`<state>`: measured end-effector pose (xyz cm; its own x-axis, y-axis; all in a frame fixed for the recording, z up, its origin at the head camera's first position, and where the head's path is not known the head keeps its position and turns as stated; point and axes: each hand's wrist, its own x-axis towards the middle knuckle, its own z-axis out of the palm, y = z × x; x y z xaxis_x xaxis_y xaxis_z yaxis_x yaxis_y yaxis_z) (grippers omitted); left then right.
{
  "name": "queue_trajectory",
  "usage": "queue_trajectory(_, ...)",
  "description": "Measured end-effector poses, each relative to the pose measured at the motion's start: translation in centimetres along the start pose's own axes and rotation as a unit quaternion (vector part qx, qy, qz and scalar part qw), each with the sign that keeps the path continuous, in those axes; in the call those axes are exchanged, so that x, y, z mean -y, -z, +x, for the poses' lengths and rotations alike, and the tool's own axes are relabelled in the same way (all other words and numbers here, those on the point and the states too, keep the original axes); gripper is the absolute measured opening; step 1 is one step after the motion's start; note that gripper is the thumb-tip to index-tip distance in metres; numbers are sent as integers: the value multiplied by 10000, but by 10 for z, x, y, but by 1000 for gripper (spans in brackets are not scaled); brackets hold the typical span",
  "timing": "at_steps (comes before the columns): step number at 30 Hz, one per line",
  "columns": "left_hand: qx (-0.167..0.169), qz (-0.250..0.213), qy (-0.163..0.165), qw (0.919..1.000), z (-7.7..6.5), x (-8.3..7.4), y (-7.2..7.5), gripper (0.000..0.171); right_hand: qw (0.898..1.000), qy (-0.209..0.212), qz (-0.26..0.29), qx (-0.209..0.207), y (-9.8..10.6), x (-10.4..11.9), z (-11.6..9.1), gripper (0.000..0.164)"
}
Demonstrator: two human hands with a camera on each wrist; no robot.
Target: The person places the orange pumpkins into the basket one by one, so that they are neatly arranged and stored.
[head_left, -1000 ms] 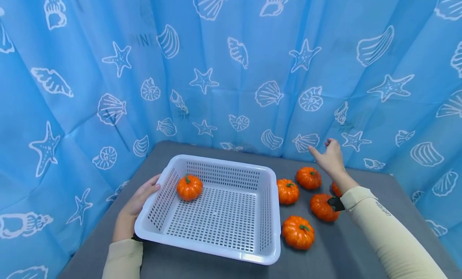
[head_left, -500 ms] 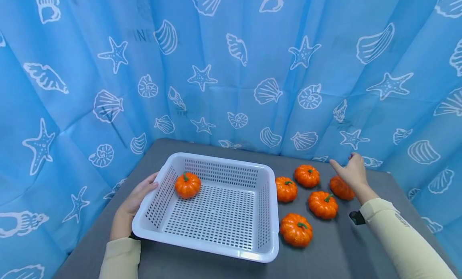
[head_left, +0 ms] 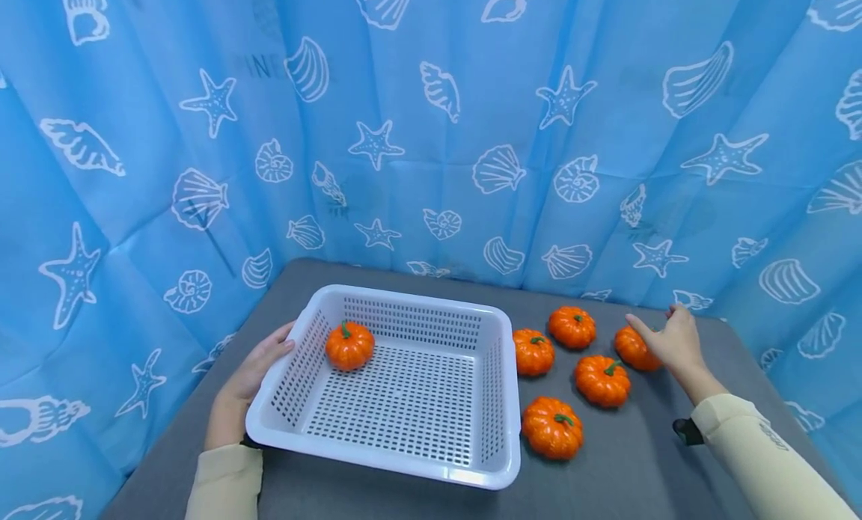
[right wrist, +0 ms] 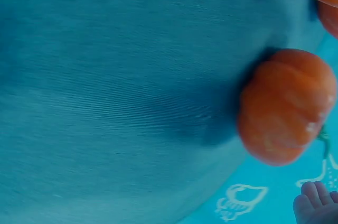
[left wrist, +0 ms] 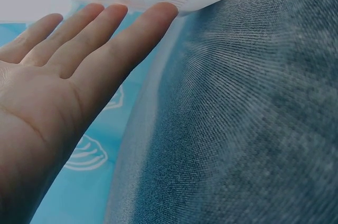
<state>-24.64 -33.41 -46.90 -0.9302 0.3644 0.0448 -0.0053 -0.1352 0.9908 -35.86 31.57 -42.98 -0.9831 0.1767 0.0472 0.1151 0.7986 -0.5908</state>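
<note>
A white perforated plastic basket sits on the grey table with one small orange pumpkin inside, toward its left end. My left hand touches the basket's left side; the left wrist view shows straight fingers with their tips against the white wall. At the far right, my right hand is spread beside the rightmost pumpkin, its thumb over or near the top. In the right wrist view that pumpkin stands apart from the fingers, which show at the lower right corner.
Several more pumpkins lie right of the basket: one against its right wall, one at the back, one in the middle, one in front. A blue seashell curtain hangs behind the table.
My right hand has moved right and lower, from above the back of the table to beside the rightmost pumpkin. The left hand stays at the basket. The view has shifted slightly.
</note>
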Motion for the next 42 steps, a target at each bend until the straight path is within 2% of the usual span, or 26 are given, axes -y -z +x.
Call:
queue_trajectory(10, -235, -107, 170, 9995, -3, 0, -2, 52, 9999, -135, -45, -50, -10, -20, -13, 102)
queue_trajectory(18, -145, -75, 104, 9998, -3, 0, -1, 52, 9999, -133, -94, -47, -15, -31, -18, 102)
queue_trajectory(27, -180, 7, 71, 9998, -2, 1, 0, 51, 9995, -210, -40, 233, -19, -37, -17, 105)
queue_trajectory(32, -242, -43, 146, 9996, -2, 0, -1, 51, 9993, -258, 43, 268, -24, -38, -15, 106)
queue_trajectory(42, -267, 139, 132, 9995, -1, 1, -2, 52, 9984, -363, 229, 356, -28, -38, -13, 111)
